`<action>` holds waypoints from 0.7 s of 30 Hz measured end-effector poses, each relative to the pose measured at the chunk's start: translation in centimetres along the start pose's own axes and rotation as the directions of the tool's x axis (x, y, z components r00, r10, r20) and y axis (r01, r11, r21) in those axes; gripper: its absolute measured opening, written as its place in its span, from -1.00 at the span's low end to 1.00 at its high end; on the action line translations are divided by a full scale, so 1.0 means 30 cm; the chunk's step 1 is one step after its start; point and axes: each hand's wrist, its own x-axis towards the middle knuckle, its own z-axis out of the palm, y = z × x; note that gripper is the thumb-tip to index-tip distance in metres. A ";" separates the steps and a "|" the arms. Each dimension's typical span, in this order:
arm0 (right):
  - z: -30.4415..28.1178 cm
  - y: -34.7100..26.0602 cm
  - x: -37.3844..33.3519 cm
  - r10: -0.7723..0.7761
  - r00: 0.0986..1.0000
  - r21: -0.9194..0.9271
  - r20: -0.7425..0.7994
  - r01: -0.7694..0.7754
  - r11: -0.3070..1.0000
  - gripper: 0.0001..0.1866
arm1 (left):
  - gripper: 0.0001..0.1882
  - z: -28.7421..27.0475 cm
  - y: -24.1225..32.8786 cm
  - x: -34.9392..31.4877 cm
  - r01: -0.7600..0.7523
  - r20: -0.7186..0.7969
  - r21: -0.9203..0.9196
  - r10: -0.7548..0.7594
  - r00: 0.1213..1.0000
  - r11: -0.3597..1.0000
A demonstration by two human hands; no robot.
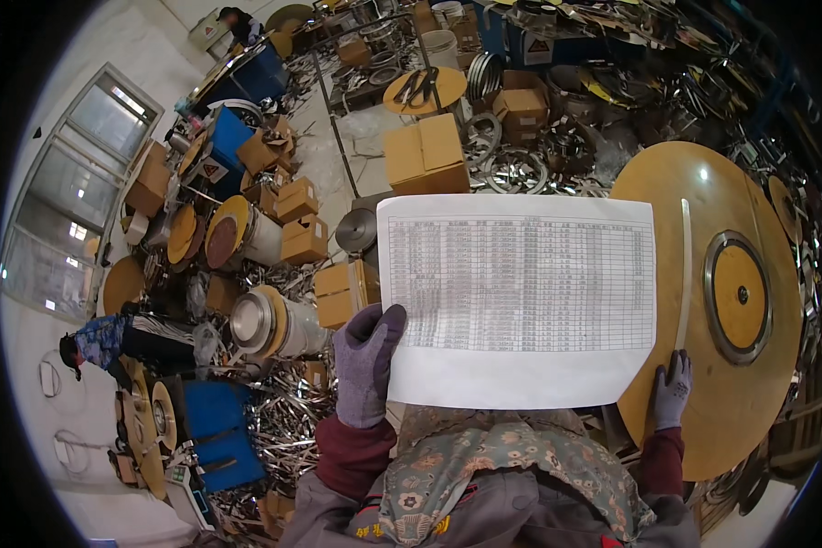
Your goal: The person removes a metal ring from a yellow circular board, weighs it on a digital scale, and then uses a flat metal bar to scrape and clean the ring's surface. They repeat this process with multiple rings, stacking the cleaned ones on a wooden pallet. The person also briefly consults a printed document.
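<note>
A white printed sheet (516, 374), covered with a table of rows and columns, is held up in front of me. My left hand (367, 361), in a purple-grey glove, grips its left edge with the thumb over the front. At my right is a large round tan disc (648, 210) with a metal ring (709, 292) around a smaller tan disc (740, 274) at its centre. My right hand (672, 393), gloved too, lies on the big disc with fingers stretched out. Its fingertips are at the lower end of a thin pale strip (686, 256); whether they touch it I cannot tell.
Beyond the sheet is a closed cardboard box (425, 155), with metal coils (516, 172) beside it. Metal scrap strips (292, 425) cover the floor at left. A blue machine (219, 420) and a bent-over person (105, 342) are at far left; another person (239, 26) is at the back.
</note>
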 end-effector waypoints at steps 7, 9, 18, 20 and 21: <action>-0.007 0.017 0.007 0.013 0.997 0.086 -0.071 -0.006 0.996 -0.61 | -0.69 0.029 -0.012 0.032 0.036 0.064 -0.035 -0.034 0.997 0.999; 0.000 0.012 -0.009 0.029 0.998 0.091 -0.060 -0.024 0.996 -0.60 | -0.69 0.036 -0.025 0.042 0.017 0.069 -0.056 -0.013 0.998 0.998; -0.068 -0.118 -0.324 -0.118 0.993 -0.009 -0.021 0.118 0.993 -0.48 | -0.58 0.228 -0.212 0.210 0.000 0.157 0.014 -0.002 0.988 1.000; -0.078 -0.143 -0.396 -0.075 0.997 0.019 0.026 0.074 0.997 -0.76 | -0.40 0.348 -0.295 0.258 0.137 0.248 -0.122 -0.104 0.963 0.983; -0.071 -0.158 -0.414 -0.026 0.993 -0.067 0.113 0.034 0.997 -0.56 | -0.35 0.412 -0.338 0.280 0.095 0.284 -0.062 -0.074 0.956 0.994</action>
